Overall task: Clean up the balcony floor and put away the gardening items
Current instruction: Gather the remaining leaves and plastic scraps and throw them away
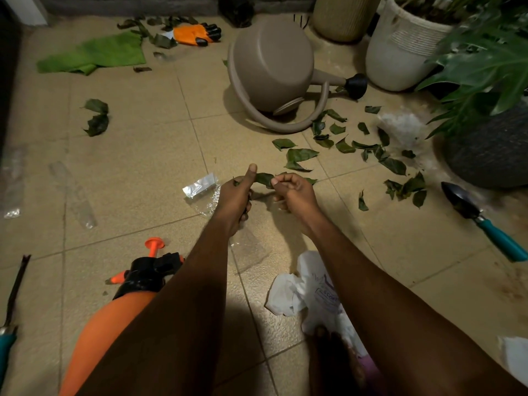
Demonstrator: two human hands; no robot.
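Over the beige floor tiles my left hand (235, 195) is closed around several green leaves, thumb up. Beside it my right hand (294, 192) pinches a leaf (264, 178) that bridges to the left hand. Many loose leaves (368, 150) lie scattered to the right, and two more (97, 118) at the left. A taupe watering can (271, 70) lies tipped on its side beyond my hands. A trowel with a teal handle (483, 221) rests at the right. An orange pressure sprayer (125, 298) lies under my left forearm.
A green cloth (97, 54) and an orange-black glove (197, 34) lie far left. White pots (400, 50) and a dark planter (494, 155) stand at the right. A white plastic bag (311, 292), a foil wrapper (200, 187), clear plastic scraps (74, 195) and a teal-handled tool (8, 332) litter the floor.
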